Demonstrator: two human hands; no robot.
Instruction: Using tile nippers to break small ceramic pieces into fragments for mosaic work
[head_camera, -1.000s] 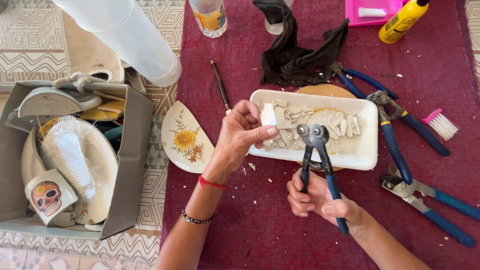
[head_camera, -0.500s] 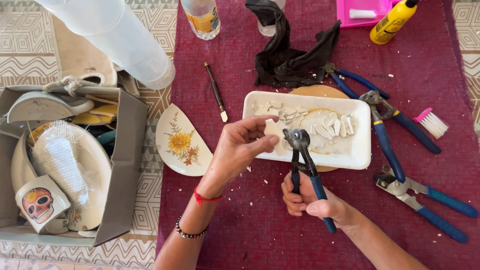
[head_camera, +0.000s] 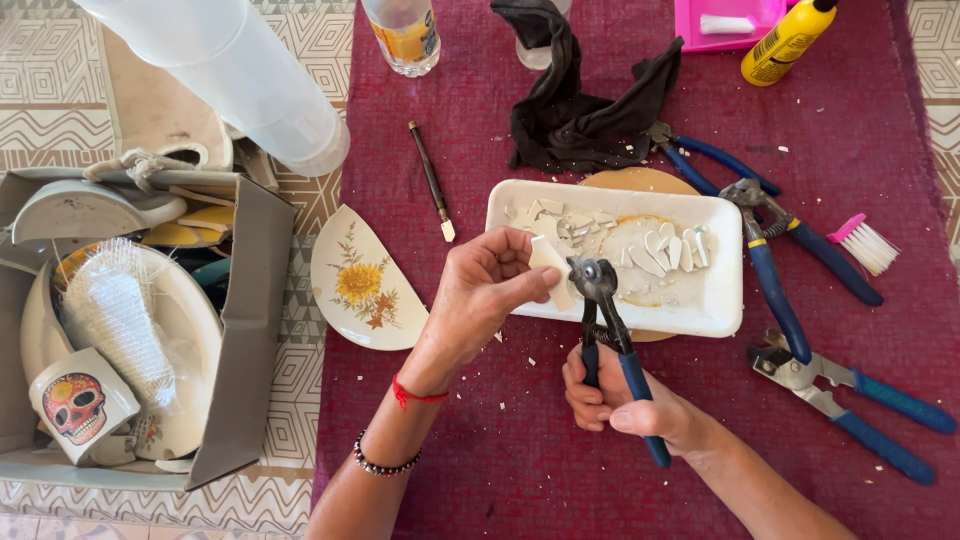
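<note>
Now the left hand (head_camera: 480, 295) pinches a small white ceramic shard (head_camera: 552, 268), brought lower than a second ago to meet the wheeled nippers (head_camera: 610, 345) that the right hand (head_camera: 625, 400) grips closed around the blue handles. Their steel wheels touch the shard's edge just over the near rim of the white rectangular tray (head_camera: 700, 305), so a cut looks set up. Glossy chips (head_camera: 640, 240) lie in the tray; crumbs dot the coarse maroon mat (head_camera: 520, 440). A flowered plate fragment (head_camera: 365, 290) rests at the mat's left edge.
</note>
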